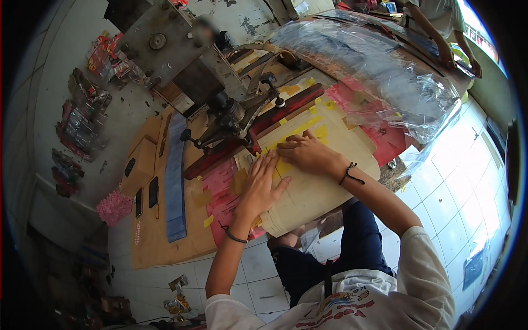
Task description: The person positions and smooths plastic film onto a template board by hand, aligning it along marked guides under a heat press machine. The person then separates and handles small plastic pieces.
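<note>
My left hand (263,186) lies flat on a cream-coloured sheet (313,190), fingers stretched toward the red bar and thumb apart. Beside it, my right hand (306,155) has its fingers bent and pressed down on the yellow patches (313,132) near the sheet's upper edge. Whatever those fingertips may pinch is hidden beneath them. Just beyond both hands runs a scuffed red bar (286,113), joined to a black metal clamp (234,118) with knobs. Under the sheet shows a pink-red surface (212,187) with bits of yellow tape.
Left of the clamp, a long blue strip (175,181), a dark phone (153,191) and a cardboard box (140,159) rest on the brown table (192,242). Clear plastic sheets (363,55) cover a table at upper right, where another person's hands (459,60) are.
</note>
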`<state>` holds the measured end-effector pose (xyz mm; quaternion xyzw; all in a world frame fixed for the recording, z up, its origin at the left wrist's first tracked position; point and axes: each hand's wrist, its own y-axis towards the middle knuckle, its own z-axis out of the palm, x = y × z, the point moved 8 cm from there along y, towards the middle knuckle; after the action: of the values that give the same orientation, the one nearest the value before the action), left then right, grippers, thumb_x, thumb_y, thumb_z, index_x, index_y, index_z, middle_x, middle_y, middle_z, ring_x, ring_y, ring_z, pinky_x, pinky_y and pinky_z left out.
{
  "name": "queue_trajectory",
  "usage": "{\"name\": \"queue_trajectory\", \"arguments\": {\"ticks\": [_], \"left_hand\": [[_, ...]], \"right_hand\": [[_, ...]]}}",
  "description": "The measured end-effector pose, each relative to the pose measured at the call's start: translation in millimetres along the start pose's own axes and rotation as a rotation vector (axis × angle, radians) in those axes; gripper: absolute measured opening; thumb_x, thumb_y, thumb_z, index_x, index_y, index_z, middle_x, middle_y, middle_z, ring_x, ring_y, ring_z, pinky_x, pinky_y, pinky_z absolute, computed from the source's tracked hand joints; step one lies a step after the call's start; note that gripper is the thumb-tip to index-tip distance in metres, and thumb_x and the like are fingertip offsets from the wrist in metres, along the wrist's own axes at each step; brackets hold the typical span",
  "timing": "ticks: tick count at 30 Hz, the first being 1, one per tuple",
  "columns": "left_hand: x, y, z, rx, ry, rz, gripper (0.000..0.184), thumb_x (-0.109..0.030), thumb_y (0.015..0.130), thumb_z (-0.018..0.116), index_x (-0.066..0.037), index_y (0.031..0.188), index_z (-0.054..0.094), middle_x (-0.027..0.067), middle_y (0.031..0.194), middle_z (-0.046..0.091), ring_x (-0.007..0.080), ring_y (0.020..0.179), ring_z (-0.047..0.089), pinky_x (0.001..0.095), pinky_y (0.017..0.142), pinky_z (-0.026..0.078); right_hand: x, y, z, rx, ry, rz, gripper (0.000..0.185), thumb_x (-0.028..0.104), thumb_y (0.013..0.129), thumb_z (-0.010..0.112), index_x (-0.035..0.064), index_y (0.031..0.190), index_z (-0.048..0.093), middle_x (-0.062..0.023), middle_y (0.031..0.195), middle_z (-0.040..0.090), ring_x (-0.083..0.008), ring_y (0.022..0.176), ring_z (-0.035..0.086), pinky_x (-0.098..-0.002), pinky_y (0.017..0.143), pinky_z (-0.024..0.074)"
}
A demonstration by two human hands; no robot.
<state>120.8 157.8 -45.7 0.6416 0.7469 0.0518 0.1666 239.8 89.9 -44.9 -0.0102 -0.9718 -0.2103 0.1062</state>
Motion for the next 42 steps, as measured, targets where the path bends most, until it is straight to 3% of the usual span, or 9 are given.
{"name": "queue_trajectory", "arguments": {"ticks": [9,12,15,24,31,32,35,39,42], "left_hand": [[5,-3,4,-0.011,0.001,-0.025,0.072,-0.044,0.100,0.061,0.002,0.153,0.043,0.0247,0.160,0.041,0.0432,0.148,0.036,0.0478,0.124,0.029],[6,-4,2,-0.039,-0.005,-0.012,0.068,-0.041,0.101,0.061,0.002,0.152,0.046,0.0241,0.160,0.041,0.0419,0.149,0.036,0.0468,0.124,0.029],[4,-8,-1,-0.072,-0.019,-0.015,0.064,-0.038,0.101,0.063,0.002,0.149,0.049,0.0225,0.160,0.041,0.0400,0.150,0.035,0.0465,0.124,0.029],[-74,-85,-22,-0.105,-0.153,-0.067,0.060,-0.038,0.098,0.065,0.003,0.142,0.056,0.0206,0.154,0.049,0.0396,0.146,0.042,0.0551,0.124,0.026],[-81,-82,-6,-0.191,-0.111,-0.171,0.064,-0.036,0.095,0.069,0.001,0.145,0.054,0.0193,0.155,0.050,0.0392,0.146,0.043,0.0552,0.123,0.026],[-78,-77,-5,-0.172,-0.075,-0.165,0.064,-0.037,0.095,0.068,0.001,0.145,0.054,0.0193,0.155,0.050,0.0388,0.145,0.043,0.0551,0.123,0.026],[-68,-65,-7,-0.173,-0.016,-0.144,0.062,-0.038,0.098,0.064,0.000,0.145,0.053,0.0184,0.155,0.050,0.0373,0.145,0.044,0.0549,0.124,0.025],[-59,-59,-1,-0.185,0.022,-0.172,0.063,-0.043,0.101,0.058,0.000,0.147,0.052,0.0181,0.156,0.049,0.0371,0.147,0.042,0.0543,0.124,0.024],[-55,-57,-1,-0.186,0.010,-0.178,0.066,-0.049,0.102,0.056,0.000,0.146,0.053,0.0205,0.157,0.047,0.0382,0.148,0.039,0.0544,0.124,0.025]], "right_hand": [[-2,-21,-7,-0.096,-0.039,0.283,0.048,0.036,0.104,0.054,0.0028,0.138,0.061,-0.0127,0.148,0.059,-0.0297,0.142,0.049,-0.0492,0.116,0.0347],[18,-44,-10,-0.133,-0.127,0.173,0.055,0.042,0.103,0.052,0.0027,0.141,0.058,-0.0150,0.149,0.057,-0.0306,0.144,0.047,-0.0505,0.121,0.0294],[29,-57,-13,-0.067,-0.027,0.158,0.060,0.048,0.105,0.047,0.0045,0.146,0.054,-0.0154,0.156,0.050,-0.0320,0.150,0.038,-0.0529,0.127,0.0186],[9,-31,11,0.192,-0.022,0.197,0.066,0.052,0.110,0.031,0.0114,0.162,0.033,-0.0070,0.170,0.029,-0.0286,0.158,0.022,-0.0548,0.128,0.0110],[-5,7,25,0.123,-0.107,0.163,0.059,0.046,0.110,0.035,0.0115,0.157,0.042,-0.0102,0.168,0.033,-0.0319,0.157,0.026,-0.0601,0.126,0.0164],[0,8,16,0.020,-0.090,0.158,0.051,0.038,0.107,0.046,0.0086,0.148,0.053,-0.0131,0.165,0.038,-0.0340,0.152,0.035,-0.0578,0.124,0.0235],[14,6,-17,-0.209,0.050,0.071,0.044,0.030,0.104,0.055,0.0081,0.141,0.060,-0.0149,0.160,0.044,-0.0349,0.147,0.041,-0.0535,0.122,0.0301],[17,-11,0,0.037,0.099,0.007,0.045,0.034,0.103,0.058,0.0098,0.141,0.061,-0.0171,0.156,0.049,-0.0346,0.147,0.042,-0.0500,0.122,0.0313],[24,-11,2,0.019,0.016,-0.009,0.051,0.040,0.104,0.054,0.0101,0.145,0.057,-0.0184,0.157,0.047,-0.0346,0.149,0.040,-0.0491,0.124,0.0275]]}}
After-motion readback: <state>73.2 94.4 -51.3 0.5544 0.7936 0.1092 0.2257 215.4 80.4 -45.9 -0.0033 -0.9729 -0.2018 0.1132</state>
